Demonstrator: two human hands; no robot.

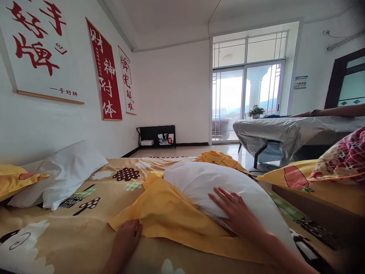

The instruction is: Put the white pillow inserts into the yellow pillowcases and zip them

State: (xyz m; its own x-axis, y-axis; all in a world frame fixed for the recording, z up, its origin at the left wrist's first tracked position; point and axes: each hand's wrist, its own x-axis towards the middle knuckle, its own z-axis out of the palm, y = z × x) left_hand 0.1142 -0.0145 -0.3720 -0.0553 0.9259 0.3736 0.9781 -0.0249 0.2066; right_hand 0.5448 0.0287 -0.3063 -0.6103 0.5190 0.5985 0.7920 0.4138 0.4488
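Observation:
A plump white pillow (199, 179) lies on the bed, its left side partly under a yellow pillowcase (168, 213). My right hand (234, 209) rests on top of the pillow with its fingers stretched out. At the near left edge of the pillowcase, my left hand (129, 232) has its fingers curled around the cloth, gripping it. The yellow cloth spreads flat along the near side of the pillow, under my right forearm. How far the pillow reaches into the case is hidden.
On the patterned bedsheet (94, 236), another white pillow (68, 171) lies at left beside yellow cloth (19, 179). More yellow cloth (219, 158) is bunched behind. At right are a floral cushion (342, 160) and a plastic-covered table (273, 131), with another person's arm (339, 110) over it.

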